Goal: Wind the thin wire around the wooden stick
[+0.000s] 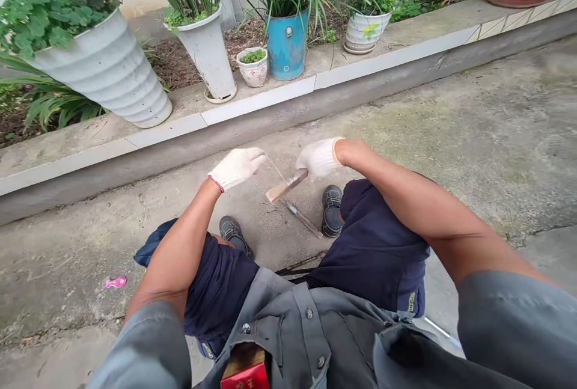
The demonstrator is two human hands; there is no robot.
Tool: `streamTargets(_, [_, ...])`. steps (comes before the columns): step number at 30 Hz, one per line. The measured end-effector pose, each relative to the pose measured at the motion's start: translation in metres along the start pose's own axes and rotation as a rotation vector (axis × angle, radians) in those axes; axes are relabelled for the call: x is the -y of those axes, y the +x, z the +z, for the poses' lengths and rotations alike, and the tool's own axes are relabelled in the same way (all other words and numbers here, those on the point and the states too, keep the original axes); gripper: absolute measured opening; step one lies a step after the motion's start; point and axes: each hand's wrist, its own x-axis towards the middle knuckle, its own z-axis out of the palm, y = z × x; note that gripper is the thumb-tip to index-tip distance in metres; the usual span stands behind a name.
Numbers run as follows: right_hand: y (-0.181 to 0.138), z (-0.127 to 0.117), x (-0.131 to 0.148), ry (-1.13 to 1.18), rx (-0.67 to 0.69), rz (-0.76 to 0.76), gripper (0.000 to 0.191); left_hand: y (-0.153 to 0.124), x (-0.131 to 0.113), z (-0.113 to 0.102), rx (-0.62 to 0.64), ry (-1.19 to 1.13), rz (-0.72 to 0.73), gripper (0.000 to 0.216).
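Observation:
My left hand (238,168), in a white knitted glove, pinches the end of a thin pale string (274,166). This string runs across to a short flat piece of wood (280,190), where some turns of it are wound. My right hand (317,158), gloved the same way, is closed around the far end of that wood, and its fingers are mostly hidden. On the concrete below, between my shoes, lies a slim stick-like tool (308,222) with a brown handle and a pale binding near its upper end; the wood partly covers its tip.
A low tiled ledge (261,102) crosses in front, bearing potted plants, among them a blue pot (287,46) and a ribbed white planter (108,70). A small pink object (116,282) lies on the concrete at left. A red box (246,371) sticks out of my shirt pocket.

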Motion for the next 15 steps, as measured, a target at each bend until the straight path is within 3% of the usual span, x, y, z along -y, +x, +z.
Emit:
streamTargets(3, [-0.018,-0.005,0.011,0.120,-0.135,-0.124,0.028,-0.004,-0.007,0.003,0.065,-0.074,0.039,0.033])
streamTargets(6, [-0.028,-0.027,0.012,0.171,-0.407,0.042,0.037,-0.013,-0.018,0.005,0.091,-0.166,0.060,0.033])
streamTargets(11, [-0.013,-0.060,-0.007,0.191,-0.701,0.269,0.047,-0.032,-0.030,-0.002,0.029,-0.274,0.061,0.032])
streamTargets(15, [0.003,-0.064,-0.012,0.134,-0.630,0.476,0.041,-0.040,-0.023,-0.010,0.073,-0.204,0.022,0.028])
